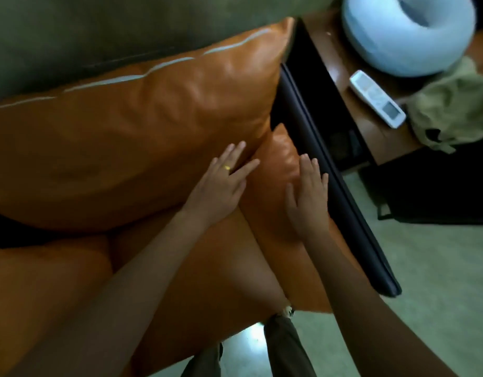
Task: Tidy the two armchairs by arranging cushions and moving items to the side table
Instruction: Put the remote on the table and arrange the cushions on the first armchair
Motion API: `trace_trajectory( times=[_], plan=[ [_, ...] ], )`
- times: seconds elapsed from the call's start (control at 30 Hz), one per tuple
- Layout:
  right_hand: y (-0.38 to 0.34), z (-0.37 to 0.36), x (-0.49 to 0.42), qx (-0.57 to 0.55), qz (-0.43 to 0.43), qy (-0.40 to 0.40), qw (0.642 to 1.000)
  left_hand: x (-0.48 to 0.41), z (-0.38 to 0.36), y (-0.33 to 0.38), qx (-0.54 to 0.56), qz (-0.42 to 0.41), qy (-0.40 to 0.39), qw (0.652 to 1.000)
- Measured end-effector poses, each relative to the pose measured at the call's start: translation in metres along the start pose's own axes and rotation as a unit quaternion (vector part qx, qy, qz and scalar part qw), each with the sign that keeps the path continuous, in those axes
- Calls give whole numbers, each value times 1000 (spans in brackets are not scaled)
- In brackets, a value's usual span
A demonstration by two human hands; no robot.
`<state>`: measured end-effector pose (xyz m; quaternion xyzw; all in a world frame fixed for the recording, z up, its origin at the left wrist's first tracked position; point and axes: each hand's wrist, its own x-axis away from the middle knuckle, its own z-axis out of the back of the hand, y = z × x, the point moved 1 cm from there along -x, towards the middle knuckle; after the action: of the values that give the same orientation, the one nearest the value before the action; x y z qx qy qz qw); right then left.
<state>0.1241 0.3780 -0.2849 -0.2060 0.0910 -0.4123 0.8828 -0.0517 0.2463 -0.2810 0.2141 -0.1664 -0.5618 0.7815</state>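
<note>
Neither hand grasps anything: the left hand (221, 183), a thin gold ring (227, 167) on one finger, lies flat with fingers spread across the lower corner of a large, plump, glossy orange leather cushion (131, 126) edged with pale piping; the right hand (308, 194), likewise flat and unclenched, presses its palm on a smaller orange leather cushion (278, 164) whose pointed corner stands up just beside the big one; both bare forearms reach in from the bottom of the view, nearly parallel. The cushions rest on the smooth orange leather seat of the armchair (58, 281), the large one leaning against a grey wall behind; a dark, rounded armrest bar (341, 202) runs diagonally along the chair's right side, touching or nearly touching the small cushion, though motion blur makes that hard to judge. Past it stands a reddish-brown wooden side table (335, 63) bearing a pale blue ring-shaped pillow (376, 42), a slim white remote control (377, 98) with a small screen, and a crumpled khaki cloth (452, 110) overhanging the table's edge.
</note>
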Motion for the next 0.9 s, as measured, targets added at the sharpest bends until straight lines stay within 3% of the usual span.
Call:
trace_trajectory(
  times=[0.1, 0.2, 0.33, 0.53, 0.7, 0.77, 0.87, 0.9],
  plan=[
    [46, 10, 24, 35, -77, -15, 996, -49, -39, 37, 9, -58, -68, 996],
    [72, 1, 49, 63, -60, -51, 995, -69, -79, 54, -43, -97, -107, 989],
    [89, -7, 83, 82, -58, -20, 995, -89, -93, 39, -69, -97, -103, 987],
    [116, 0, 156, 133, -129, -11, 983, -114, -78, 15, -93, -117, -112, 982],
    [105, -3, 191, 117, -223, 44, 967, -80, -79, 17, -21, -38, -47, 998],
    [87, -14, 203, 106, -191, 54, 974, -37, -89, 30, -24, -54, -37, 998],
    [63, -46, 223, 124, -78, 1, 989, 30, -117, 42, -65, -199, -101, 973],
    [62, -53, 227, 138, -67, -16, 988, 42, -126, 42, -76, -215, -111, 967]
  ],
)
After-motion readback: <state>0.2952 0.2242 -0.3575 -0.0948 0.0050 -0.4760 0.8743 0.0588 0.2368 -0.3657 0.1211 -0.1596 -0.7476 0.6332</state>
